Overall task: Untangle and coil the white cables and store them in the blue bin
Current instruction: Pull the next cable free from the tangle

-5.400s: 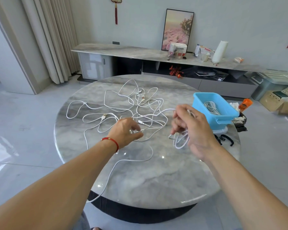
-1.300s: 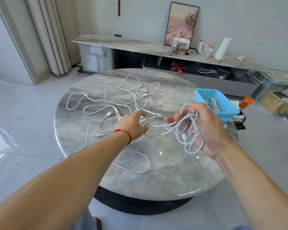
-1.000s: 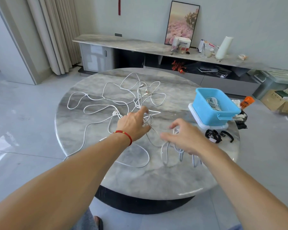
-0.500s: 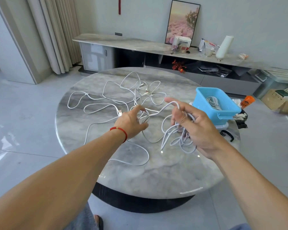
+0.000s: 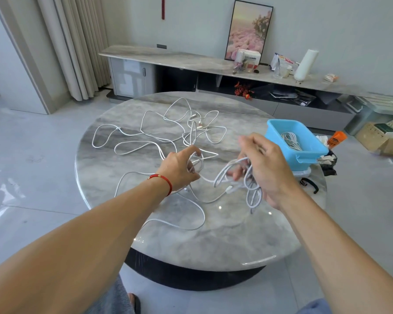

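While two hands [image 5: 262, 168] grip cables [image 5: 163, 130], one blue bin [image 5: 309, 152] waits.

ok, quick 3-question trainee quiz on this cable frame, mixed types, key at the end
1. True or false: the blue bin is empty.
2. Multiple choice: the loops of white cable hang from which hand? A) left hand B) right hand C) neither
3. Fill in: the left hand grips a cable strand just above the ___ table.

Key:
1. False, a coiled cable already lies inside.
2. B, the right hand holds them.
3. Marble, the round table, where the loose tangle lies.
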Demonstrator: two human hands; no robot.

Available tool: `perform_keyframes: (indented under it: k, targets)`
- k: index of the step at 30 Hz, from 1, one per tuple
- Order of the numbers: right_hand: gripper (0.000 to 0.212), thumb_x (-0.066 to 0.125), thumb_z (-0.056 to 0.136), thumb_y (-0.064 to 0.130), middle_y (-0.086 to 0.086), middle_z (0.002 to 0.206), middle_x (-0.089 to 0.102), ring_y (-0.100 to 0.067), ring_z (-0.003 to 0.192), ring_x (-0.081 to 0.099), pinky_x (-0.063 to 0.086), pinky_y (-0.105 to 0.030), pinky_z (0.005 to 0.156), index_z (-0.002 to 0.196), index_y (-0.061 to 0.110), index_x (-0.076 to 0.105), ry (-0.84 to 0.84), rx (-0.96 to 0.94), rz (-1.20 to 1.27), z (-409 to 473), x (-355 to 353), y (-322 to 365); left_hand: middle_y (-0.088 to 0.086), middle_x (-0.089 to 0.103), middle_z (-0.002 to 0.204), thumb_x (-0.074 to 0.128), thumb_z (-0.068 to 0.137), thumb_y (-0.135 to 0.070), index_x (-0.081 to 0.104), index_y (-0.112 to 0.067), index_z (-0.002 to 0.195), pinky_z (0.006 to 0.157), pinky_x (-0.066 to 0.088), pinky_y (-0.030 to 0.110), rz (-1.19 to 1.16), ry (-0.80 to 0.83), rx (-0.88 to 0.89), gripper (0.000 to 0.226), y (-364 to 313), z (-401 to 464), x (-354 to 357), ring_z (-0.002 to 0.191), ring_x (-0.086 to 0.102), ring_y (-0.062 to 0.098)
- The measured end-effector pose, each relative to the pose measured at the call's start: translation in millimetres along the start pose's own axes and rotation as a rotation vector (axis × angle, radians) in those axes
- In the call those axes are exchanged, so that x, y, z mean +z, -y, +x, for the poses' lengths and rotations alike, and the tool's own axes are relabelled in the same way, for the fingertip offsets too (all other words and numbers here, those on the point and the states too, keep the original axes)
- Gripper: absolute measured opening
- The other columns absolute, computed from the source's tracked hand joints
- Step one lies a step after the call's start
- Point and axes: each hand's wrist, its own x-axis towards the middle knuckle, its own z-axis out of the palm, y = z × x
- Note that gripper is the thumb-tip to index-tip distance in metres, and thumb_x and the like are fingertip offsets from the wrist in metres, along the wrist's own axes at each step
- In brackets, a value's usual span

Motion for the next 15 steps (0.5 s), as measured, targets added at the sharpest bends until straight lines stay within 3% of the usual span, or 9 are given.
perform_keyframes:
  k: [3,5,8,12,15]
  targets:
    - [0.053,0.076,0.089,0.046,0.004,0.057,0.039,-0.02,0.049,0.051,0.037,-0.028,0.048,0.071,0.01,0.042,0.014,0.048,-0.364,3,11,-19,-0.008,0.069,0.072,0.078,0.072,-0.011,0.058,-0.031,0.12,0.07,0.052,0.029,0.035,-0.021,0.066,0.056,-3,0,2,0.065,0.061,0.013]
    - [0.057,0.081,0.078,0.058,0.004,0.057,0.046,-0.014,0.042,0.046,0.037,-0.022,0.041,0.07,0.015,0.044,0.057,0.139,-0.645,3,21,-24,-0.008,0.068,0.073,0.076,0.069,-0.01,0.058,-0.031,0.122,0.069,0.054,0.031,0.042,-0.038,0.1,0.06,-5,1,3,0.066,0.061,0.016]
    - [0.06,0.079,0.071,0.068,-0.001,0.064,0.062,-0.017,0.043,0.059,0.041,-0.02,0.038,0.072,0.013,0.055,0.232,0.336,-0.96,1,35,-26,-0.009,0.065,0.074,0.08,0.068,-0.01,0.059,-0.031,0.125,0.067,0.048,0.024,0.007,0.013,0.168,0.064,-8,-1,4,0.062,0.056,0.001]
    - [0.033,0.068,0.081,0.045,-0.007,0.076,0.063,-0.026,0.061,0.067,0.048,-0.027,0.053,0.071,0.018,0.054,0.376,0.411,-1.133,5,49,-45,-0.005,0.065,0.08,0.08,0.067,-0.01,0.058,-0.027,0.129,0.067,0.044,0.023,0.068,0.021,0.247,0.068,-14,-2,8,0.066,0.054,0.012]
    - [0.028,0.061,0.084,0.033,-0.007,0.072,0.063,-0.031,0.07,0.066,0.046,-0.031,0.055,0.066,0.013,0.056,0.345,0.33,-1.024,8,45,-43,0.002,0.068,0.088,0.077,0.067,-0.011,0.057,-0.022,0.129,0.072,0.048,0.032,0.07,-0.022,0.238,0.066,-16,0,10,0.078,0.06,0.022]
